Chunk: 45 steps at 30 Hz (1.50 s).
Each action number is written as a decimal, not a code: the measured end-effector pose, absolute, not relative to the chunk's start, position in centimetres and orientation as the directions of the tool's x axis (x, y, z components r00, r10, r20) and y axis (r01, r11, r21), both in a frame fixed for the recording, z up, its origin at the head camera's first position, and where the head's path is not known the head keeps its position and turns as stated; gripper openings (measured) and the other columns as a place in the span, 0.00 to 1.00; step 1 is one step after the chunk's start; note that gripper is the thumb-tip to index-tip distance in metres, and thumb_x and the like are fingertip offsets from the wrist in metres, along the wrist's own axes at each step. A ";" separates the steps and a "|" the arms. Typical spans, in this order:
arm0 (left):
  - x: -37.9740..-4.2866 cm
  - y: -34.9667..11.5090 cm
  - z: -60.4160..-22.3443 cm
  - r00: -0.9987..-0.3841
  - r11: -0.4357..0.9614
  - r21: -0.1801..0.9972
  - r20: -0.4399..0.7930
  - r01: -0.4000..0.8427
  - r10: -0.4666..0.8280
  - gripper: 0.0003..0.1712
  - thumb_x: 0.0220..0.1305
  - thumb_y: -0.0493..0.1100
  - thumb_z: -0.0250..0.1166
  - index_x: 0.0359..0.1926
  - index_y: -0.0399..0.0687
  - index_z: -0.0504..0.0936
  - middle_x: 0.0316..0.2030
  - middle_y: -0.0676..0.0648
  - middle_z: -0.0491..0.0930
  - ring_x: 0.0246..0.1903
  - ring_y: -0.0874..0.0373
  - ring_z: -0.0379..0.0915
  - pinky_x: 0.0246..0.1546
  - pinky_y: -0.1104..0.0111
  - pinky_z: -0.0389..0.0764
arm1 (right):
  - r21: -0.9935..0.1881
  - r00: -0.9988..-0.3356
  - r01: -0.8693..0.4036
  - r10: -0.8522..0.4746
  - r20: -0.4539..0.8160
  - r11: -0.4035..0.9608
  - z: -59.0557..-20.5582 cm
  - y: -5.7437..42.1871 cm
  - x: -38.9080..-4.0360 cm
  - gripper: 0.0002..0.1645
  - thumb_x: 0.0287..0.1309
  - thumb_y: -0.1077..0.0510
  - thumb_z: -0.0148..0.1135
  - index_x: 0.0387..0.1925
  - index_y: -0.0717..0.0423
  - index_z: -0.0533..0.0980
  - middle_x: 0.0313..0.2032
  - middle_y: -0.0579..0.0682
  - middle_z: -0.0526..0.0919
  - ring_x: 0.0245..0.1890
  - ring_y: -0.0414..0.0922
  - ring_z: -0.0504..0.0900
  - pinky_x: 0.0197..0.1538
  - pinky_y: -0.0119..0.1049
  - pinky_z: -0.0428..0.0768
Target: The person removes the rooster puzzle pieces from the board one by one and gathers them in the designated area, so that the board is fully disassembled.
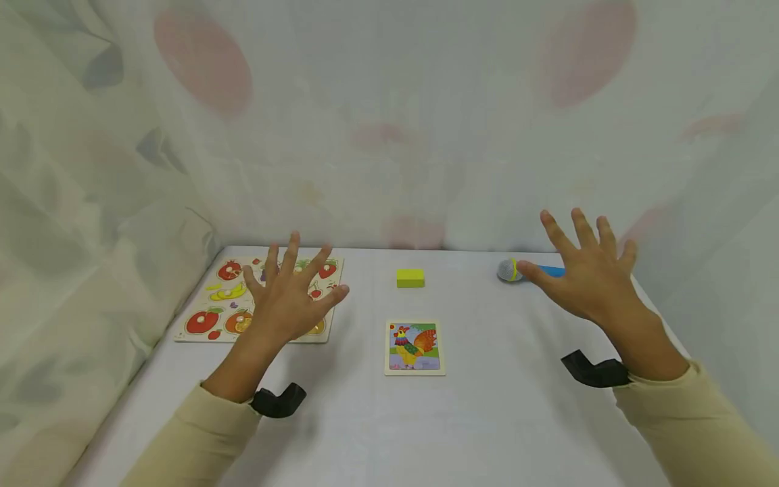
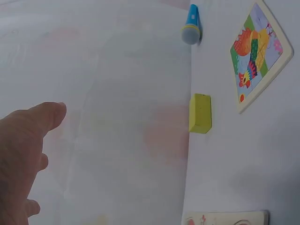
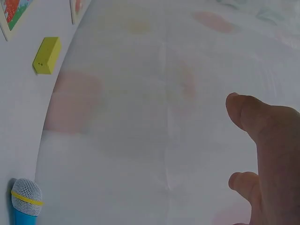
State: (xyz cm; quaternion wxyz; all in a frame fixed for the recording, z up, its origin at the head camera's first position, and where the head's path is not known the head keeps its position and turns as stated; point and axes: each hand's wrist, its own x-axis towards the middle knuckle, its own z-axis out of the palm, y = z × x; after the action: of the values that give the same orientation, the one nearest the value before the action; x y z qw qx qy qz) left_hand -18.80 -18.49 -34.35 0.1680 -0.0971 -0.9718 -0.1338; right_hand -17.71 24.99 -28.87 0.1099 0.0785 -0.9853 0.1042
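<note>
Both hands are raised above the white table with fingers spread, and neither holds anything. My left hand (image 1: pixel 286 301) overlaps a fruit puzzle board (image 1: pixel 201 333) in the head view and hides part of it. My right hand (image 1: pixel 590 281) is nearest to a toy microphone (image 1: pixel 508 270) with a grey head, yellow ring and blue handle; the thumb covers part of it. Between the hands lie a yellow block (image 1: pixel 410 278) and, nearer to me, a small square rooster puzzle (image 1: pixel 415 348) in a pale frame. In the left wrist view the block (image 2: pixel 200 114) stands apart from the hand.
A white cloth (image 1: pixel 389 135) with faint pink blotches hangs behind the table's far edge. To the left hangs a patterned curtain (image 1: pixel 79 237). Black straps (image 1: pixel 278 400) are on both wrists, at the beige sleeves.
</note>
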 end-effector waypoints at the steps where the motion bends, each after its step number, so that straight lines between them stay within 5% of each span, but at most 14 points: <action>1: -18.8 -18.4 -34.5 -0.924 0.945 0.228 0.355 0.236 0.146 0.46 0.57 0.78 0.50 0.73 0.69 0.59 0.75 0.41 0.38 0.71 0.34 0.29 0.53 0.29 0.25 | -0.192 -0.963 -0.180 -0.133 0.234 0.965 -29.0 24.9 -17.7 0.52 0.59 0.23 0.44 0.76 0.36 0.38 0.74 0.64 0.37 0.68 0.71 0.30 0.53 0.77 0.29; 33: -18.0 -15.1 -39.5 -0.906 0.898 0.263 0.337 0.352 0.256 0.42 0.58 0.74 0.55 0.72 0.73 0.60 0.75 0.41 0.41 0.71 0.39 0.27 0.55 0.29 0.33 | -0.245 -0.943 -0.247 -0.174 0.284 0.938 -33.7 23.0 -18.2 0.52 0.58 0.25 0.49 0.76 0.38 0.45 0.71 0.65 0.49 0.69 0.70 0.40 0.56 0.76 0.35; 45: -17.9 -14.1 -41.7 -0.886 0.863 0.281 0.333 0.420 0.323 0.39 0.60 0.71 0.56 0.71 0.73 0.63 0.74 0.42 0.43 0.70 0.34 0.36 0.56 0.30 0.36 | -0.279 -0.926 -0.308 -0.219 0.308 0.910 -35.7 21.7 -19.0 0.50 0.59 0.27 0.50 0.76 0.40 0.49 0.71 0.64 0.53 0.68 0.69 0.45 0.56 0.76 0.39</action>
State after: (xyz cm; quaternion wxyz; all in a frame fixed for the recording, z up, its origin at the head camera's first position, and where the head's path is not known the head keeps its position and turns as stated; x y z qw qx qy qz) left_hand -17.89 -14.06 -41.70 0.1385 -0.1943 -0.9552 -0.1750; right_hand -19.03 21.72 -35.66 0.1364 0.1362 -0.9676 0.1631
